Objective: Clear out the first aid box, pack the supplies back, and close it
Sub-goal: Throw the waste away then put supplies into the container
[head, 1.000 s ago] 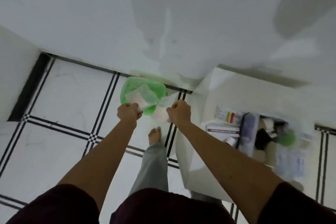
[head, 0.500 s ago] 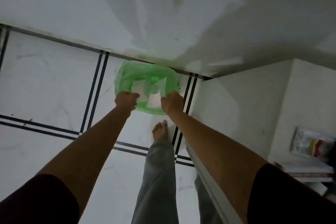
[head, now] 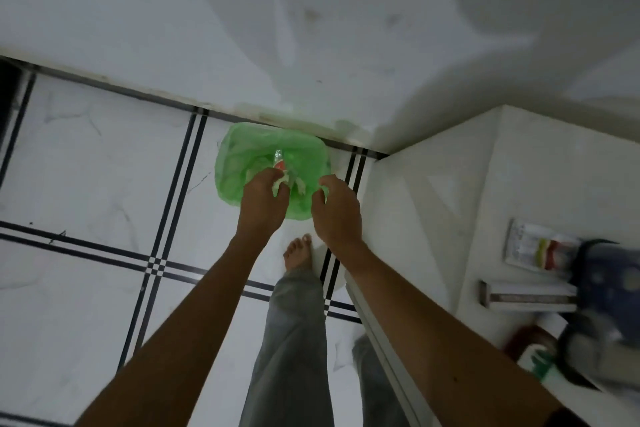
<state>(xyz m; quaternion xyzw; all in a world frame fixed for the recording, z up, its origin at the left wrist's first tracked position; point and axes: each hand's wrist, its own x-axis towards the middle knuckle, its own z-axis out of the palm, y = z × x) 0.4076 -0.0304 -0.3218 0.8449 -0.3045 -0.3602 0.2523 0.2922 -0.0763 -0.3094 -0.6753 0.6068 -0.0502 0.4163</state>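
Green bin [head: 242, 163] with thin crinkled plastic liner sits on floor [head: 97, 163] at frame centre, against wall base. Crumpled white waste, one scrap with red patch [head: 279, 166], lies inside.

Left hand [head: 265, 199] reaches over bin, grip pinched on white crumpled scrap [head: 277, 186]. Right hand [head: 337, 210] alongside, over bin's right edge, grip apart, fingers curled, holding nothing.

Floor: glossy white marble-look tile, black double lines. White tabletop [head: 536, 184] at right edge carries blurred supplies: flat sachet [head: 533, 248], long box [head: 526, 295], dark blue pouch [head: 609, 288].
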